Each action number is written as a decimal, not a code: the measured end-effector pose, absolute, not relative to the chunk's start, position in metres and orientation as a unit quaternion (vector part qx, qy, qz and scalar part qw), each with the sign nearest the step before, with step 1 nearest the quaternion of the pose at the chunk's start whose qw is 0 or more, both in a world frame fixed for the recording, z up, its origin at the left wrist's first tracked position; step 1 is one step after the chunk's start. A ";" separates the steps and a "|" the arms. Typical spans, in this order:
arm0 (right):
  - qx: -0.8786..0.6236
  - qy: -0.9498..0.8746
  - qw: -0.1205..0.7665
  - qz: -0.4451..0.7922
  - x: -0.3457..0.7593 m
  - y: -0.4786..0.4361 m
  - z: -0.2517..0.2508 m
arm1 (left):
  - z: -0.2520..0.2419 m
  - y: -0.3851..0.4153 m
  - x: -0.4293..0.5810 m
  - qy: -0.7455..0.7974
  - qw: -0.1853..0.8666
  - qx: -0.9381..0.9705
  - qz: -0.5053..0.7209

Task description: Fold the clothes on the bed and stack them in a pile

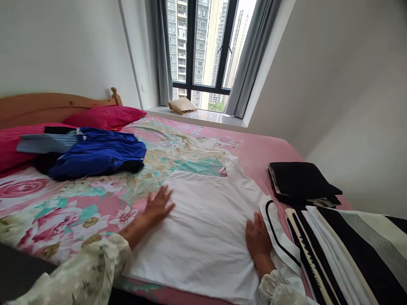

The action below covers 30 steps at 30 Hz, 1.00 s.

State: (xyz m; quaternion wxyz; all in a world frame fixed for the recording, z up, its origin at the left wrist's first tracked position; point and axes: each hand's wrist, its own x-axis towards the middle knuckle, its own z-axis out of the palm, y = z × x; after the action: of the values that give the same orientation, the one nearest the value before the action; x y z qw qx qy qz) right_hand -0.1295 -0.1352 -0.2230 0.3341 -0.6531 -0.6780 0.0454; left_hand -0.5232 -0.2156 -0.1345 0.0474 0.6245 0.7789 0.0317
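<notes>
A white shirt [206, 228] lies spread on the bed, its left side folded in to a straight edge. On the right its sleeve, with a black stripe [276, 231], stays out flat. My left hand [159, 205] is at the shirt's left edge, fingers spread, slightly blurred; whether it touches the cloth I cannot tell. Flat on the right part of the shirt, beside the striped sleeve, rests my right hand [258, 237] with its fingers stretched out. Neither hand grips anything.
Folded black clothes [302, 180] and a row of folded garments [343, 250] lie at the right. Blue clothing [104, 148] is heaped at the left, near red pillows [104, 116] and a wooden headboard [57, 103]. A brown paper bag [182, 105] lies on the windowsill.
</notes>
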 end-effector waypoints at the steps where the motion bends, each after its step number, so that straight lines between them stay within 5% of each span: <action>1: -0.653 -0.679 0.333 0.048 -0.129 -0.136 -0.222 | -0.140 -0.233 -0.506 0.730 0.064 0.679 0.038; 8: -0.689 -0.664 0.269 0.109 -0.130 -0.144 -0.206 | -0.139 -0.341 -0.520 0.834 0.106 0.542 -0.018; 14: -0.713 -0.650 0.207 0.161 -0.174 -0.188 -0.198 | -0.099 -0.332 -0.486 0.819 0.042 0.572 0.003; 21: -0.615 -0.774 0.081 0.127 -0.122 -0.311 -0.186 | -0.158 -0.359 -0.461 0.807 0.063 0.587 0.009; 24: -0.601 -0.784 0.140 0.068 -0.069 -0.363 -0.196 | -0.180 -0.377 -0.486 0.828 0.010 0.561 0.000; 30: -0.648 -0.645 0.405 -0.031 0.005 -0.417 -0.234 | -0.179 -0.383 -0.484 0.843 -0.013 0.538 -0.006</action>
State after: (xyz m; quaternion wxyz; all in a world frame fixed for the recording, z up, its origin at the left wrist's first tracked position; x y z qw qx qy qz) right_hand 0.0046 -0.4167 -0.2340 0.4046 -0.6478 -0.6447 -0.0312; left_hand -0.4836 -0.3835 -0.1788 -0.0127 0.5382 0.8427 -0.0061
